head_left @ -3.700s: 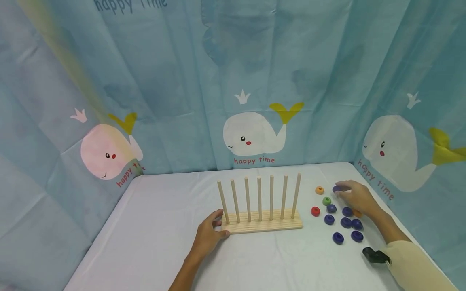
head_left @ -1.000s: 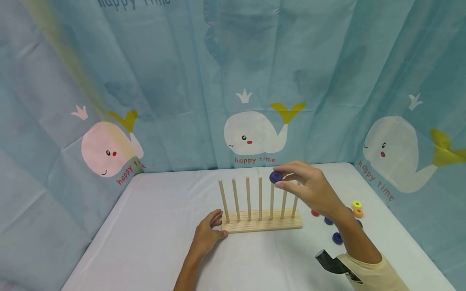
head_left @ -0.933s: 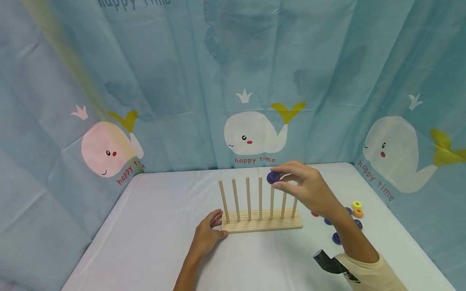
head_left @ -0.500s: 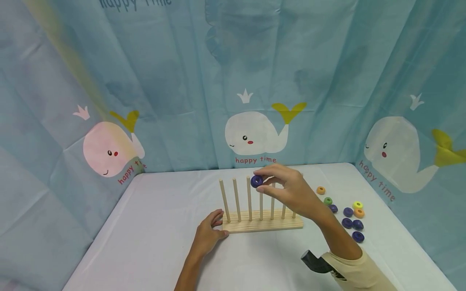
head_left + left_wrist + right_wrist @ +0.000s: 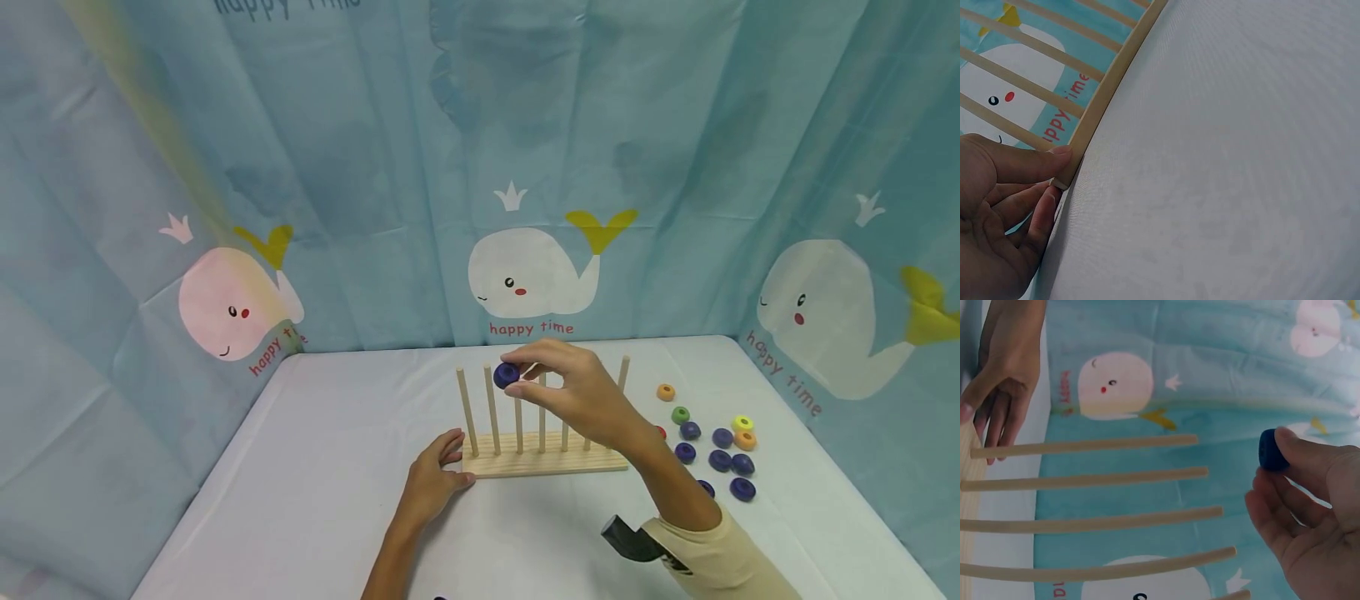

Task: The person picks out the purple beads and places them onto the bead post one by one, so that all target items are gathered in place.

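Note:
My right hand pinches a dark blue ring bead between thumb and fingers. In the head view the bead overlaps the upper ends of the left-side pegs; in the right wrist view the same bead is apart from the peg tips. A wooden peg board stands on the table, its row of upright pegs bare where visible. My left hand holds the board's left end, and the left wrist view shows the thumb on the base's edge. My right hand hides parts of several pegs.
Loose ring beads lie right of the board: several dark blue ones, an orange one, another orange one, a green, a yellow and a partly hidden red one. A whale-print curtain surrounds the white table.
My right hand picked up a dark blue bead on the right, carried it to the pegs and moved leftward along their tops. The left hand has stayed on the board's end.

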`<state>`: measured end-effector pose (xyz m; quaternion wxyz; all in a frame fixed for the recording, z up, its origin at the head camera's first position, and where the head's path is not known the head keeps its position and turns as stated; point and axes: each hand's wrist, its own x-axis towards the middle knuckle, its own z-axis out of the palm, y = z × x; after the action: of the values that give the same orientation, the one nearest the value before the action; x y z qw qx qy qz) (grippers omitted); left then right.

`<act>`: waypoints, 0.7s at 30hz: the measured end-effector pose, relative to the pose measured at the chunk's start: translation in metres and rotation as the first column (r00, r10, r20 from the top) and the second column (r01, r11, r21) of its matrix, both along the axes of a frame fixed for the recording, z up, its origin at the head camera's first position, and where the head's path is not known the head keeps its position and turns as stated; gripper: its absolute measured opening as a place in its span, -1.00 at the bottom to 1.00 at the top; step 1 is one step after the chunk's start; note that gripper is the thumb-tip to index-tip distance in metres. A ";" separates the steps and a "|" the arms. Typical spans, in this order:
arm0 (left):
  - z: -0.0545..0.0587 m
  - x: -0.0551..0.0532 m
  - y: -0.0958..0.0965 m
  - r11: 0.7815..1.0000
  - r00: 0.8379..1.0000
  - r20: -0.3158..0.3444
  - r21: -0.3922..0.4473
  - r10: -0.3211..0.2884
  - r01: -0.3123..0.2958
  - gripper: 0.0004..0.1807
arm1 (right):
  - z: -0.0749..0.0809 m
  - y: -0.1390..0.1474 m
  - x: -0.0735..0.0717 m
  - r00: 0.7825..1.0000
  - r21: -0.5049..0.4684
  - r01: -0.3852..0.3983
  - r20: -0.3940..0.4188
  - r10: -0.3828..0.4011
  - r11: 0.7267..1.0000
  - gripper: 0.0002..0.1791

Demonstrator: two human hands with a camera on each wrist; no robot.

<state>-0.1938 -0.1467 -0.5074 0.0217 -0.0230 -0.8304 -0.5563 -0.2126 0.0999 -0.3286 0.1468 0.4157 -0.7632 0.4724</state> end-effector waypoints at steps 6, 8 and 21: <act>-0.002 -0.001 -0.001 1.000 1.000 0.002 0.004 -0.009 0.009 -0.19 | 0.002 -0.009 -0.001 0.999 0.014 0.036 -0.033 -0.035 0.999 -0.61; -0.003 -0.001 -0.002 1.000 1.000 0.004 0.001 -0.011 0.011 -0.18 | 0.002 -0.012 -0.002 0.998 0.027 0.046 -0.044 -0.045 0.999 -0.61; -0.002 -0.002 -0.001 1.000 1.000 0.009 -0.019 0.008 -0.007 -0.18 | -0.004 -0.032 -0.009 0.987 0.073 0.094 -0.137 -0.083 0.993 -0.59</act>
<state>-0.1953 -0.1481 -0.5094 0.0199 -0.0176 -0.8357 -0.5485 -0.2217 0.0681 -0.3327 0.2019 0.4174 -0.7875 0.4061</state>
